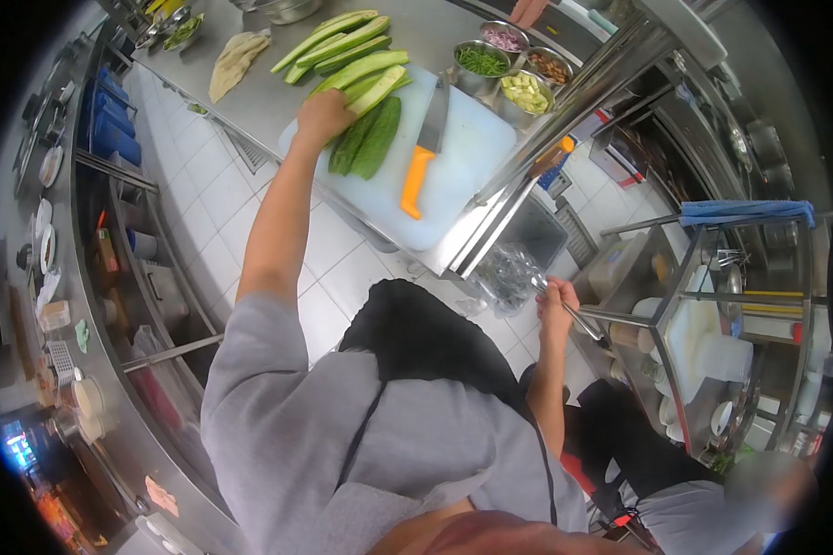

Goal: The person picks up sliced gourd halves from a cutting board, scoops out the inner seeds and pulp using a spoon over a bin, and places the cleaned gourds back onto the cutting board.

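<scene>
Centrally, a cutting board (477, 143) lay on the steel desk (264, 106), above white floor tiles (324, 242); on its left side the left grip (326, 118) curled over green vegetable pieces (377, 139), hold indiscernible; to its near right the right grip (557, 301) enclosed a metal utensil (584, 325).

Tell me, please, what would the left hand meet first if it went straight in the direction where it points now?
The left hand would most likely meet the nearest pale green vegetable piece; it seems to touch it, or nearly so, though depth is unclear.
</scene>
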A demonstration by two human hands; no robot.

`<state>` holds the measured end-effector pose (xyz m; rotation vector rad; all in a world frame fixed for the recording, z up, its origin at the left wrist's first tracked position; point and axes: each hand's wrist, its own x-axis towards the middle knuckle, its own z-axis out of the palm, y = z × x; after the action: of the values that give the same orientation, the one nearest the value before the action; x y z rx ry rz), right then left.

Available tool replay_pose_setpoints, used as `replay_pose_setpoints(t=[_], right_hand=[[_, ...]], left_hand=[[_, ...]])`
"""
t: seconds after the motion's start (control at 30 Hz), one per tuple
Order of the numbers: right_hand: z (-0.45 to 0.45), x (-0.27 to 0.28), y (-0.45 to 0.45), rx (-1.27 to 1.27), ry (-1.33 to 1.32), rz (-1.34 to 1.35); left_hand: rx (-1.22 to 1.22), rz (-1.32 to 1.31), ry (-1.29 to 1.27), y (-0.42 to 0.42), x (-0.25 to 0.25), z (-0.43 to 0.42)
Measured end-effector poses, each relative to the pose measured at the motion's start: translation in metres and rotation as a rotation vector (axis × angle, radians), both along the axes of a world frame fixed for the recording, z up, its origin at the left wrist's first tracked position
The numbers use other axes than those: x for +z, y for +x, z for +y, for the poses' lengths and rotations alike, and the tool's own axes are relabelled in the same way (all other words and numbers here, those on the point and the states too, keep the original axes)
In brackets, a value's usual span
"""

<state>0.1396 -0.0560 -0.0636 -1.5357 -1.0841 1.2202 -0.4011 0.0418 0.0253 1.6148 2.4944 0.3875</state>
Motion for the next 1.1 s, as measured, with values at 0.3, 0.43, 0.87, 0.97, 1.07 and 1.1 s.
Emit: replay_pose_setpoints(t=[0.3, 0.43, 0.87, 0.97, 1.07, 1.1], right_hand=[[-0.001, 0.001, 0.002, 0.024, 0.058, -0.018], [0.003, 0.002, 0.002, -0.016, 0.067, 0.022], [0.039, 0.026, 0.0, 0.137, 0.075, 0.139], [0.047, 0.044, 0.004, 0.144, 0.125, 0.164], [0.057, 0.068, 0.019, 0.159, 0.206, 0.151], [0.063, 0.073, 0.025, 0.156, 0.24, 0.147]], left_hand=[[-0.078, -0.459, 0.067, -0.02, -0.02, 0.011], [0.038, -1.26, 0.27, -0.012, -0.012, -0.033], [-0.473, -2.018, 0.357, 0.189, 0.078, -0.151], [-0.569, -1.925, 0.306, 0.248, 0.094, -0.141], [-0.52, -1.915, 0.118, 0.292, 0.087, -0.112], [-0.462, -1.877, 0.076, 0.307, 0.086, -0.101]])
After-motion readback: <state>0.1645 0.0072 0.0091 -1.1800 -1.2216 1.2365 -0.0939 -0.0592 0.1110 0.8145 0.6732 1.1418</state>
